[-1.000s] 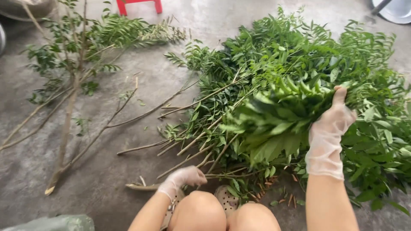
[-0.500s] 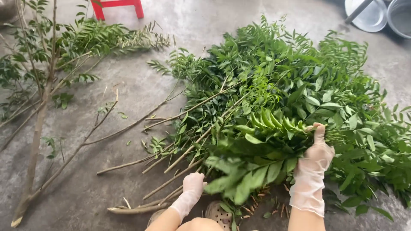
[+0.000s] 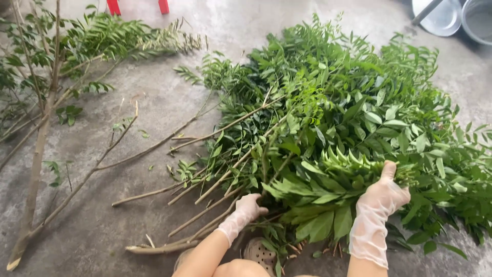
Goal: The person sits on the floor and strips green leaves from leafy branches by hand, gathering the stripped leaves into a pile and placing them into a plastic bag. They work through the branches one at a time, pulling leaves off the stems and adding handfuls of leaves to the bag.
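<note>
Right hand [image 3: 382,197] grips a leafy bundle [image 3: 328,179]; left hand [image 3: 248,208] closes on stems [image 3: 205,213] among the branch pile [image 3: 348,102]; bare branches [image 3: 36,154] lie on the floor's left edge.

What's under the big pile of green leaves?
Bare stems poke out from under the leafy pile onto the grey concrete floor. The leaves hide whatever else lies beneath.

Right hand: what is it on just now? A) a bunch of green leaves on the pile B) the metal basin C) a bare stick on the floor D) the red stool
A: the gloved right hand grips a bunch of green leaves on the leafy pile, while the left hand is at the stems.
</note>
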